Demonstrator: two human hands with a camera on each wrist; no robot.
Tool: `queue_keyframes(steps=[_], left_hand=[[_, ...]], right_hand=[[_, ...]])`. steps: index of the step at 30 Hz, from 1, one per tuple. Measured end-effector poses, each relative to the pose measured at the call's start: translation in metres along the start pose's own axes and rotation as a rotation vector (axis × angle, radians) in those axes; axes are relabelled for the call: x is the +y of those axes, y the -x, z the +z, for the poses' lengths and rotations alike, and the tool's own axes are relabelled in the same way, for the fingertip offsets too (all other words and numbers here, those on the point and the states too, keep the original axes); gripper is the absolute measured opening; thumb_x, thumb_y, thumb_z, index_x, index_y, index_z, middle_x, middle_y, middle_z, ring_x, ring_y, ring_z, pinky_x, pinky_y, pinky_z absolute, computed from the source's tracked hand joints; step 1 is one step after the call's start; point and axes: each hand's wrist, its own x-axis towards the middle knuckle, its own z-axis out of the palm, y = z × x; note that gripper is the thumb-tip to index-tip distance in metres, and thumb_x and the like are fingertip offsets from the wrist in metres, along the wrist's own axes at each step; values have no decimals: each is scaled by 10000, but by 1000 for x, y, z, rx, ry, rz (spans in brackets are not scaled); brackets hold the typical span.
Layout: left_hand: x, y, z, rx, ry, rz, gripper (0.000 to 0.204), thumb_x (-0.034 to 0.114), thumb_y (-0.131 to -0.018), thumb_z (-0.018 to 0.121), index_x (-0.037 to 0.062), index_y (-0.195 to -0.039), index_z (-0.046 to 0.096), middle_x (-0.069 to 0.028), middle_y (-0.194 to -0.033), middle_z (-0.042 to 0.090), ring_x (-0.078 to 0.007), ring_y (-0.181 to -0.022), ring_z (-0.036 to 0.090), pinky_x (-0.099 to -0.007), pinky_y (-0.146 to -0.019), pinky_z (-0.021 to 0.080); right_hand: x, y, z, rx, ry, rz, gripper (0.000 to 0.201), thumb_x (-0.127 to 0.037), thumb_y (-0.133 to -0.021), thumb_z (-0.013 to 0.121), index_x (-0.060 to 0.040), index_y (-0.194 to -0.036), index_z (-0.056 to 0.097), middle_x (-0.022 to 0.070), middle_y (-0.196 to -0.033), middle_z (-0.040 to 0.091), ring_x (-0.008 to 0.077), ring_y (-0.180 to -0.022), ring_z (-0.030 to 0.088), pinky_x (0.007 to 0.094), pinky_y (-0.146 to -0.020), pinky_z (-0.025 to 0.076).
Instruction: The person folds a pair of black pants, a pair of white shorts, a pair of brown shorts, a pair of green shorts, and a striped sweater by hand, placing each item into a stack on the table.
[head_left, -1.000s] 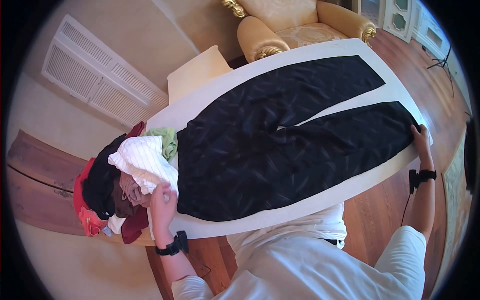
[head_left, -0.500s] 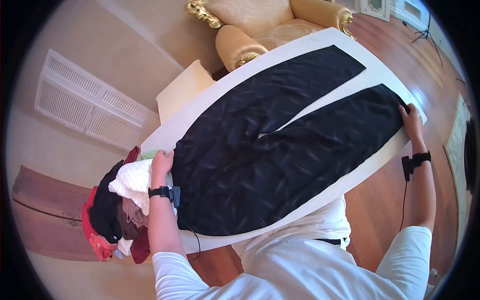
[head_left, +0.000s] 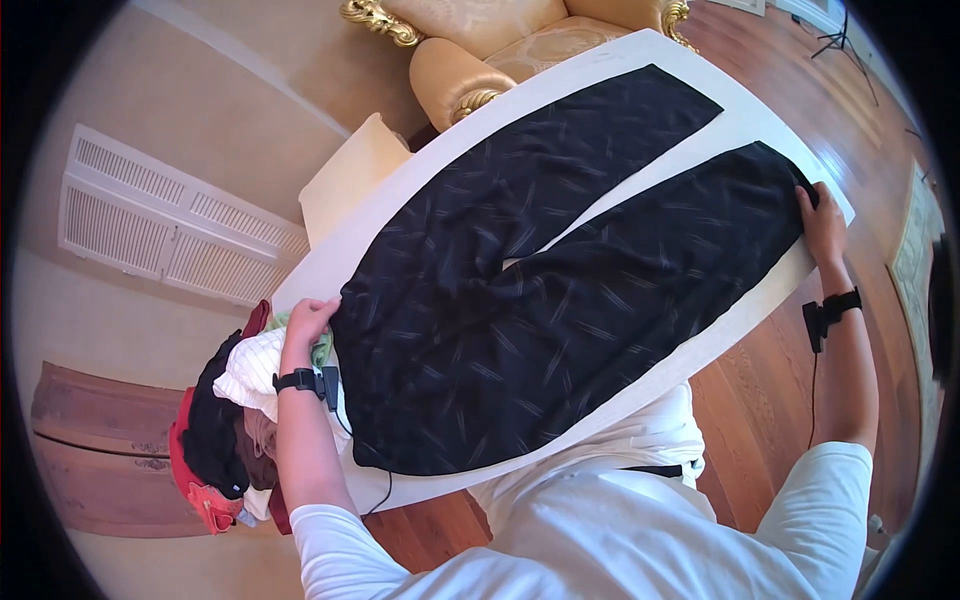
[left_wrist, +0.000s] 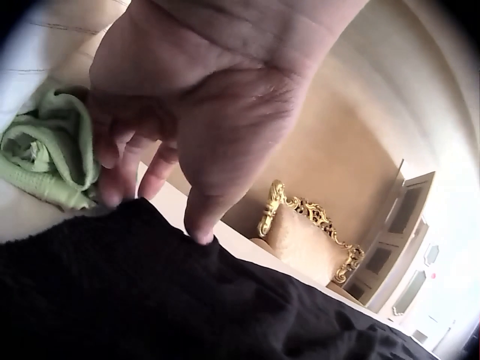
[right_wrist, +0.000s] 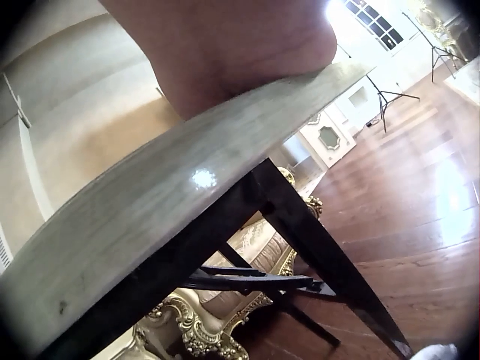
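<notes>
Black trousers (head_left: 560, 290) with faint pale dashes lie spread on a white table (head_left: 390, 490), both legs pointing to the far right. My left hand (head_left: 308, 322) pinches the far corner of their waist. In the left wrist view, the thumb and fingertips of that hand (left_wrist: 202, 127) meet the black cloth's edge. At the cuff of the nearer leg, my right hand (head_left: 825, 228) grips the hem. The right wrist view shows only the heel of this hand (right_wrist: 232, 60) above the tabletop edge; its fingers are hidden there.
A heap of clothes stands at the table's left end, with a white striped garment (head_left: 248, 372), a green cloth (head_left: 322, 350) and a black garment (head_left: 210, 440). A gold armchair (head_left: 455, 80) and a cream side table (head_left: 350, 175) stand behind. A cable hangs from each wrist camera.
My left hand has gone from the heap's near side to the far waist corner of the trousers. My right hand stays at the hem. The head view has shifted.
</notes>
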Motion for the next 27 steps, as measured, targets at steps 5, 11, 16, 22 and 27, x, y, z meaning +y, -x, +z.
queue_keyframes(steps=[5, 11, 16, 22, 27], left_hand=[[-37, -37, 16, -11, 147, 90, 264, 255, -912, 785, 17, -971, 690, -42, -718, 660, -140, -557, 606, -308, -509, 468], [-44, -45, 6, 110, 64, 1, 299, 269, -866, 857, 35, -967, 701, -41, -735, 668, -131, -594, 613, -308, -532, 473], [21, 11, 7, -151, 75, 0, 218, 185, -882, 812, 64, -1024, 701, -26, -818, 693, -124, -603, 613, -291, -546, 475], [-18, -22, 3, 95, -173, 115, 155, 147, -860, 755, 58, -979, 711, -122, -865, 734, -267, -776, 708, -390, -705, 557], [-16, -7, -4, 568, -408, 144, 146, 95, -878, 650, 40, -1009, 686, -269, -1103, 726, -443, -1028, 699, -477, -898, 558]], right_hand=[[0, 4, 1, 37, -31, -36, 420, -448, -1043, 608, -42, -1145, 643, 220, -1090, 725, 431, -1038, 687, 503, -882, 539], [-2, 5, 2, 52, -37, -29, 402, -434, -1044, 613, -46, -1147, 639, 215, -1100, 722, 425, -1049, 682, 497, -884, 536], [1, 4, 2, 39, -31, -33, 396, -429, -1045, 612, -49, -1154, 640, 214, -1112, 720, 425, -1058, 680, 496, -890, 534], [0, 5, 2, 52, -38, -37, 395, -431, -1043, 614, -49, -1140, 638, 206, -1122, 719, 422, -1060, 680, 495, -888, 535], [1, 3, 7, 47, -24, -16, 386, -427, -1040, 619, -55, -1143, 641, 204, -1114, 721, 419, -1051, 683, 496, -882, 537]])
